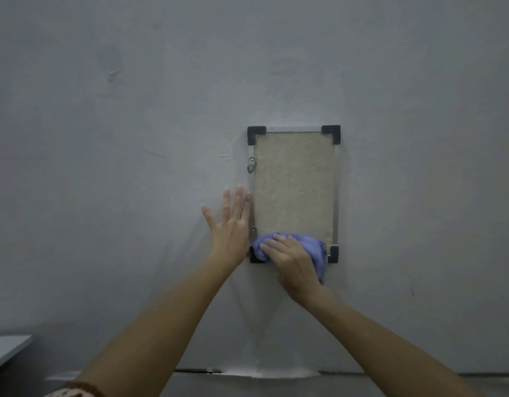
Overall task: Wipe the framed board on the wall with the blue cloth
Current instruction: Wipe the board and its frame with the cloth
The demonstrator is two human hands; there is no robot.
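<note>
the board hangs upright on the grey wall, a tall beige panel in a thin metal frame with black corner caps (the lower left cap is mostly hidden). two small metal hangers sit on the frame's left rail, one near the top and one low down, just above the cloth.

the cloth is bunched against the bottom of the board, covering its lower left part and hanging past the bottom edge on the right. the right hand lies on top of it, fingers bent and pressing the cloth to the board, pointing up and to the left; how far the thumb wraps under cannot be told.

the left hand is flat on the wall just beside the board's left rail, fingers spread and straight, holding nothing, with the nearest fingertip touching or almost touching the rail.

a pale shelf edge shows at the lower left corner, well apart from the board.
</note>
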